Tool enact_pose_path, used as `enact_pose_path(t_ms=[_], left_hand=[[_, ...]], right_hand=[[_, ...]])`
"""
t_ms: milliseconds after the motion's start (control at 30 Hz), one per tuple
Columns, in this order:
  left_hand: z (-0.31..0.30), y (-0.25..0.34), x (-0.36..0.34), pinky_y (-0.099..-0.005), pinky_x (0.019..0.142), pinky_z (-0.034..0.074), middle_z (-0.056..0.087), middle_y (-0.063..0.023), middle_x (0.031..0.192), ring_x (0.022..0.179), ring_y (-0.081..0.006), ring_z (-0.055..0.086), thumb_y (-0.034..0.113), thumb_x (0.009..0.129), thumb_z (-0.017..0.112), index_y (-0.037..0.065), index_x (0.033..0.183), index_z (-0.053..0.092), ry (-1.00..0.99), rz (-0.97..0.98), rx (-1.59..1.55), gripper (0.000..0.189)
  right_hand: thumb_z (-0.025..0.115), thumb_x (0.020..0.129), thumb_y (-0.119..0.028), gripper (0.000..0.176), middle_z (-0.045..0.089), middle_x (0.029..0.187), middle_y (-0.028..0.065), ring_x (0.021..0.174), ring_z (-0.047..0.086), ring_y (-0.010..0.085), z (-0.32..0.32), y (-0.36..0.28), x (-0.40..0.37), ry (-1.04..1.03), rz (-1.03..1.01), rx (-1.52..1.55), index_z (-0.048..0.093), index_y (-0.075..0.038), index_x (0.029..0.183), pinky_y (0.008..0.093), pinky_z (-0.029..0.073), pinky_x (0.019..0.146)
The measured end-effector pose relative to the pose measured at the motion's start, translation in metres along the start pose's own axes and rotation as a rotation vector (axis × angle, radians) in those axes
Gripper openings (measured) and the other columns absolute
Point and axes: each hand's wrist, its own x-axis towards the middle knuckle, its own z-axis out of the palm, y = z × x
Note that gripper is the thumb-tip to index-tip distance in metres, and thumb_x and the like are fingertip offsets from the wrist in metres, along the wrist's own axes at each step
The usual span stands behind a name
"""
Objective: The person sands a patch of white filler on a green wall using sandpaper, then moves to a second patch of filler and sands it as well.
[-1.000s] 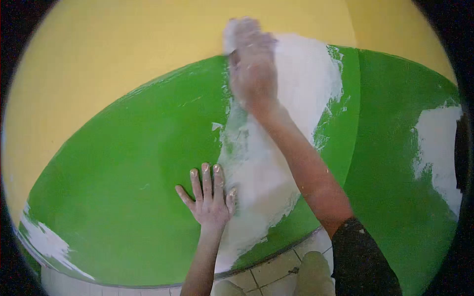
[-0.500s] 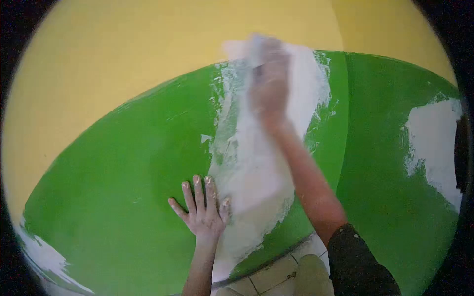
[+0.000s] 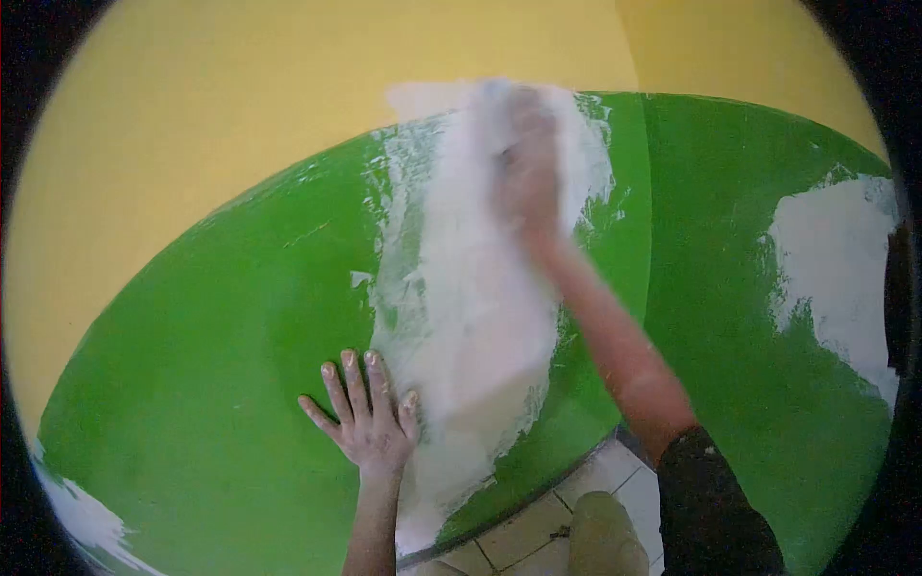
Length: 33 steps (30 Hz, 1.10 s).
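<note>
My left hand [image 3: 367, 419] lies flat on the green part of the wall [image 3: 240, 365], fingers spread, whitish dust on the fingertips. Its thumb is at the left edge of a long white filler patch [image 3: 471, 317], which runs from the yellow border down to the wall's base. At the top of that patch, my right hand [image 3: 528, 163] is pressed to the surface. Motion smears it. A pale, bluish-white object [image 3: 495, 101] shows at its fingertips, too blurred for me to tell its kind.
Another white patch [image 3: 836, 259] is on the green wall at the right, beside a dark edge. White streaks [image 3: 86, 514] mark the lower left. Yellow wall [image 3: 288, 86] spans the top. Below are floor tiles [image 3: 523, 538] and my trousered leg [image 3: 605, 538].
My right hand has shifted slightly downward over the white patch. The view has turned a little, so the wall and my left hand appear further left. My left hand stays flat.
</note>
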Motion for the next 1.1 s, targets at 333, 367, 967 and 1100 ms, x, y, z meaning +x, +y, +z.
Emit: enact_pose_path(t_ms=[333, 367, 967, 1100], left_hand=[[-0.002, 0.004, 0.001, -0.0672, 0.119, 0.005, 0.038, -0.0147, 0.158, 0.15, -0.0378, 0.026, 0.047, 0.099, 0.045, 0.01, 0.149, 0.046, 0.019, -0.015, 0.007, 0.061], [-0.001, 0.003, 0.001, -0.0675, 0.119, 0.005, 0.039, -0.015, 0.157, 0.15, -0.0377, 0.026, 0.047, 0.099, 0.047, 0.01, 0.149, 0.046, 0.023, -0.012, 0.006, 0.062], [0.011, 0.003, -0.008, -0.0672, 0.119, 0.004, 0.036, -0.0045, 0.161, 0.151, -0.0304, 0.027, 0.049, 0.099, 0.048, 0.02, 0.147, 0.05, 0.037, -0.06, -0.088, 0.056], [0.018, 0.004, -0.02, -0.0667, 0.12, 0.004, 0.035, 0.0006, 0.161, 0.151, -0.0267, 0.025, 0.047, 0.1, 0.048, 0.027, 0.146, 0.051, 0.01, -0.039, -0.127, 0.051]], right_hand=[[0.046, 0.097, -0.006, 0.052, 0.048, 0.149, 0.0178, 0.136, 0.047, 0.0353, -0.022, 0.101, 0.01, -0.082, 0.181, 0.235, 0.043, -0.005, 0.149, 0.0436, 0.031, 0.119], [0.047, 0.097, -0.008, 0.052, 0.046, 0.151, 0.0172, 0.139, 0.043, 0.0348, -0.025, 0.095, -0.007, -0.064, 0.052, 0.104, 0.043, -0.004, 0.149, 0.0431, 0.027, 0.121], [0.07, 0.087, -0.008, 0.031, 0.063, 0.126, 0.0152, 0.111, 0.062, 0.0239, -0.168, -0.078, -0.191, -0.333, 0.661, 0.502, 0.07, 0.003, 0.116, 0.0386, 0.048, 0.096], [0.079, 0.08, -0.001, 0.035, 0.073, 0.1, 0.008, 0.084, 0.069, 0.0159, -0.155, -0.087, -0.187, -0.168, 0.984, 0.664, 0.068, 0.005, 0.113, 0.0303, 0.056, 0.078]])
